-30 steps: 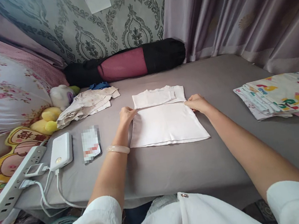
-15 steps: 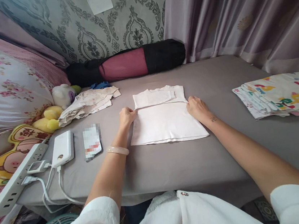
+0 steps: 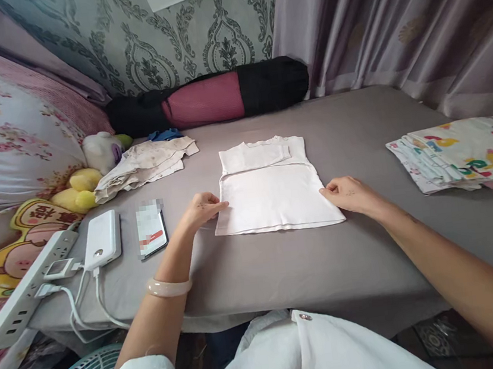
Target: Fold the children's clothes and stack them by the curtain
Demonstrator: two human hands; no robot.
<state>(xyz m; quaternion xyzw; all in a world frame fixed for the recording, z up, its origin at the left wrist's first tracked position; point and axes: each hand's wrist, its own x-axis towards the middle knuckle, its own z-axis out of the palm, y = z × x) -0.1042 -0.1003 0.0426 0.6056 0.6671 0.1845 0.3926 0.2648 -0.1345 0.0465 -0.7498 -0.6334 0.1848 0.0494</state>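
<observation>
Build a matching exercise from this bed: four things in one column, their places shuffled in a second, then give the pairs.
Things
1. white shirt
2. power bank
3. stack of printed cloths
4. black and pink roll

Places
A. at the back, along the wall
B. between the left hand and the right hand
C. far right, near the curtain
D. just left of the phone

Pairs: 1-B, 2-D, 3-C, 4-A.

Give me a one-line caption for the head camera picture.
Left hand and right hand touch the side edges of a white shirt flat on a grey bed.
</observation>
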